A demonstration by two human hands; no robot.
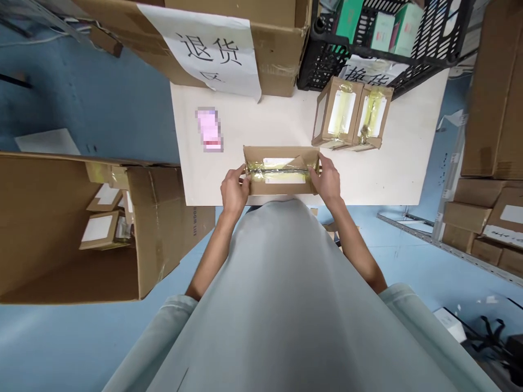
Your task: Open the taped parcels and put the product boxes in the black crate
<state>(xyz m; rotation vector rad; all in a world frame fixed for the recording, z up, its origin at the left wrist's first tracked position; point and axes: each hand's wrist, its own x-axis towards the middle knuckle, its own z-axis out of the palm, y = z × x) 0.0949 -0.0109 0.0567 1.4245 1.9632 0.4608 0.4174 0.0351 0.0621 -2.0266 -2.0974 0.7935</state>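
Observation:
A small cardboard box (278,188) lies at the front edge of the white table, directly before me. Yellowish clear tape and white label paper cover its top, and a dark line runs lengthwise along the seam. My left hand (236,190) grips the left end, fingers curled at the side. At the opposite end, my right hand (327,178) has its thumb on the taped top and its fingers around the corner. A small triangle of cardboard shows on top near that thumb. What is inside cannot be seen.
Two taped cartons (338,111) stand at the back right, before a black crate (314,60) holding green boxes. Behind the table is a large carton with a paper sign (241,49). A pink pixelated item (209,129) lies left. An open carton (159,218) with parcels stands lower left.

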